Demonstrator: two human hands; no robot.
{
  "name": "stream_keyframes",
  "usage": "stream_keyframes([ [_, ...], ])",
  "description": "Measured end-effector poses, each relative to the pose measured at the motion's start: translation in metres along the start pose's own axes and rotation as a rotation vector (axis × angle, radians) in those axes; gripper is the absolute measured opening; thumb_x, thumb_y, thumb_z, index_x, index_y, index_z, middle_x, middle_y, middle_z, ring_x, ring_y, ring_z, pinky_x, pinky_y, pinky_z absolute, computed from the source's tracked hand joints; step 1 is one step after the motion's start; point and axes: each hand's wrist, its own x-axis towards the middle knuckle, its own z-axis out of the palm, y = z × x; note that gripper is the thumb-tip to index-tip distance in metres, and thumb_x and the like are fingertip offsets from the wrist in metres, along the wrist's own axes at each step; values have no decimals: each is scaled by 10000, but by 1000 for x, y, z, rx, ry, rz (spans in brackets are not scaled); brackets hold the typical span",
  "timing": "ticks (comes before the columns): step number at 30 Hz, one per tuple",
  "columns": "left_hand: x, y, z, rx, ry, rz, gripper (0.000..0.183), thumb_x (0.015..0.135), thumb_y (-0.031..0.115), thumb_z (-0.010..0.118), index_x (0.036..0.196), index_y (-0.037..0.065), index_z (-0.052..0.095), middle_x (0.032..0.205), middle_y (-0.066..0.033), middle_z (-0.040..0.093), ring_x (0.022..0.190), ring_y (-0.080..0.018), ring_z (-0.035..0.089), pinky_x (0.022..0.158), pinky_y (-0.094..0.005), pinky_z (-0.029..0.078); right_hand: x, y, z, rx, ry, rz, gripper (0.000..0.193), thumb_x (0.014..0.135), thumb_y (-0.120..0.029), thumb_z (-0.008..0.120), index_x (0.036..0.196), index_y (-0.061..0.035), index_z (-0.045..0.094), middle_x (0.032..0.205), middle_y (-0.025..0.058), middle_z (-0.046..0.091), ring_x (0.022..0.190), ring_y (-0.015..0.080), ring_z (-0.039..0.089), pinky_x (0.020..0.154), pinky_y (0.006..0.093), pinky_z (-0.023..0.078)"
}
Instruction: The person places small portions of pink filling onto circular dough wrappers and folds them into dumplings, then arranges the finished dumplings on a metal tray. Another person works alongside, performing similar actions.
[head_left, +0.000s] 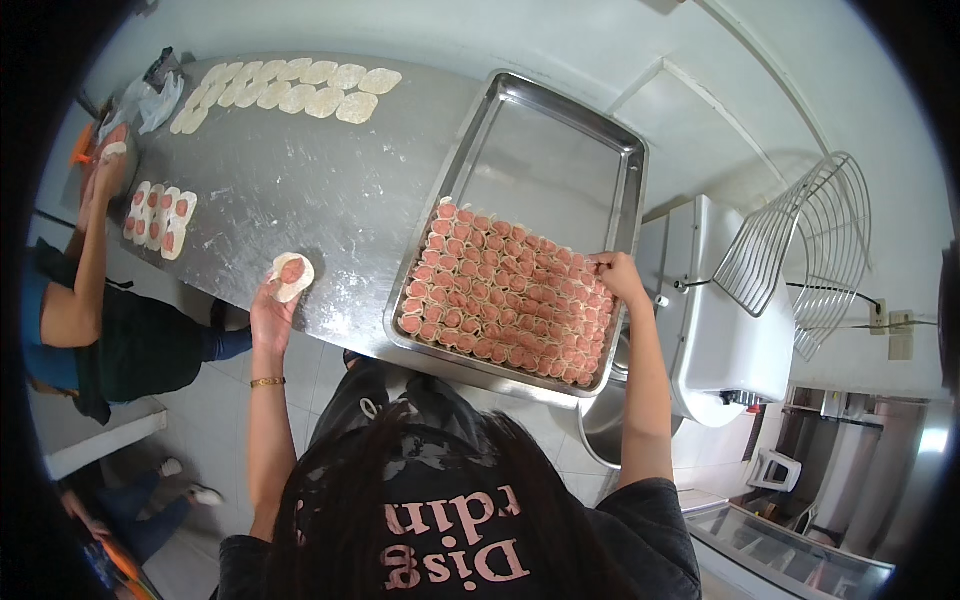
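Observation:
My left hand (268, 312) holds a round dough wrapper with pink filling (291, 275) at the near edge of the steel table (300, 170). My right hand (617, 275) rests on the far right end of the rolled pieces (505, 295), fingers pinched on one of them at the tray's right wall. These pink-filled rolls sit in tight rows and fill the near half of the metal tray (560, 150). The tray's far half is bare.
Several plain dough rounds (290, 90) lie at the table's far end. Filled wrappers (160, 218) lie at the left edge, where another person's hand (105, 175) works. A dough mixer with a wire guard (800, 250) stands to the right.

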Motion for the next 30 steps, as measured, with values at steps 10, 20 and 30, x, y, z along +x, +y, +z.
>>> stream_keyframes([
  [10, 15, 3, 45, -216, -228, -253, 366, 923, 152, 473, 1217, -60, 430, 1264, -196, 496, 1190, -284, 492, 1037, -417, 405, 15, -74, 19, 183, 337, 19, 358, 794, -102, 579, 1142, -26, 616, 926, 153, 664, 783, 232, 653, 712, 336, 513],
  [20, 29, 12, 57, 161, -345, -298, 303, 946, 130, 378, 1212, 13, 463, 1169, -114, 551, 1065, -222, 572, 878, -344, 489, -14, -309, 233, 1353, -159, 285, 274, 897, -116, 576, 1120, 44, 582, 938, 50, 633, 836, 140, 612, 699, 250, 512],
  [30, 47, 4, 11, 1157, -315, 295, 256, 874, 35, 447, 1066, -37, 601, 980, -207, 644, 913, -268, 645, 828, -353, 486, -23, -324, 276, 559, 122, 188, 233, 836, -52, 568, 1038, 20, 659, 929, 82, 675, 787, 107, 606, 699, 247, 484],
])
